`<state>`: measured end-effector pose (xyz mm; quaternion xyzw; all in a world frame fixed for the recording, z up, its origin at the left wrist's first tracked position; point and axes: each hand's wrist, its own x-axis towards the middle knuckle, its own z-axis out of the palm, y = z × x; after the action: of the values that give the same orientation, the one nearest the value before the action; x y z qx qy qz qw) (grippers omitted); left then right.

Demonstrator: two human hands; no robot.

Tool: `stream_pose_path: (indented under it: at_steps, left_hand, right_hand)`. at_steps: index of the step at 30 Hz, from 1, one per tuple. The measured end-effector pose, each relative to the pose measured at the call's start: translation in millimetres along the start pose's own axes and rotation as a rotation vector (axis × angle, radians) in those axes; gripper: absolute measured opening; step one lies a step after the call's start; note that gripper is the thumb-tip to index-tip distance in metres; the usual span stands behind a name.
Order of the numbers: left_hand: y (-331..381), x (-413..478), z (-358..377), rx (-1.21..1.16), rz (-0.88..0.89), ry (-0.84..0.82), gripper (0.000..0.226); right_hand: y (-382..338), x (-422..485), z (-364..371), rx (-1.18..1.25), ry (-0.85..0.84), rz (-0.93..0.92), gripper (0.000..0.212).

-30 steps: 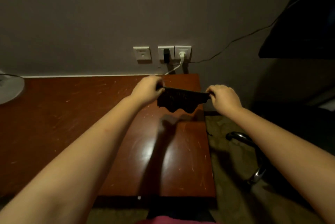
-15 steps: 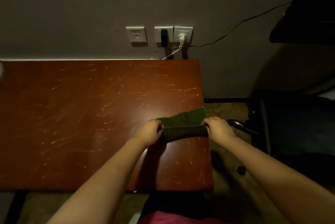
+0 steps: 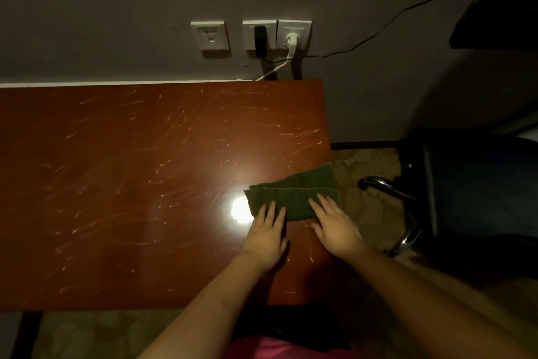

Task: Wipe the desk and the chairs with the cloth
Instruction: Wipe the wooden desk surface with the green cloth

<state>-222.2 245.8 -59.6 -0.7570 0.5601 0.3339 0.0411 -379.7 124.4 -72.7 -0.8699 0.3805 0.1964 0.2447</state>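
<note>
A folded dark green cloth (image 3: pixel 294 193) lies on the red-brown scratched desk (image 3: pixel 116 184), close to its right edge, one corner reaching over the edge. My left hand (image 3: pixel 267 234) rests flat with its fingertips on the cloth's near left part. My right hand (image 3: pixel 334 227) lies flat beside it, fingers on the cloth's near right part. Both hands have straight, spread fingers and grip nothing. A dark chair (image 3: pixel 480 184) with a chrome armrest (image 3: pixel 378 185) stands right of the desk.
Wall sockets (image 3: pixel 292 35) with a white plug and a black adapter (image 3: pixel 260 40) sit above the desk's far right corner; a black cable (image 3: pixel 378 34) runs up to the right. A bright lamp reflection (image 3: pixel 239 210) shines beside the cloth. Patterned carpet (image 3: pixel 366 207) lies between desk and chair.
The cloth, held stretched in the air between both fists, came down towards me and now lies folded on the desk. Both hands have let go and lie flat on it.
</note>
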Motion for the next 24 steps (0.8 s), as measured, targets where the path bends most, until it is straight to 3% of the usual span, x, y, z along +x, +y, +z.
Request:
stream_pose_path:
  at_steps: [6, 13, 24]
  left_hand:
    - [0, 13, 8, 0.144, -0.048, -0.007, 0.071]
    - [5, 45, -2, 0.058, -0.114, -0.077, 0.064]
    - [-29, 148, -66, 0.066, -0.013, 0.018, 0.064]
  right_hand:
    - [-9, 7, 9, -0.048, -0.044, 0.047, 0.069]
    - [-26, 37, 7, -0.065, -0.042, 0.09, 0.067]
    - [-7, 132, -46, -0.044, -0.024, 0.084, 0.074]
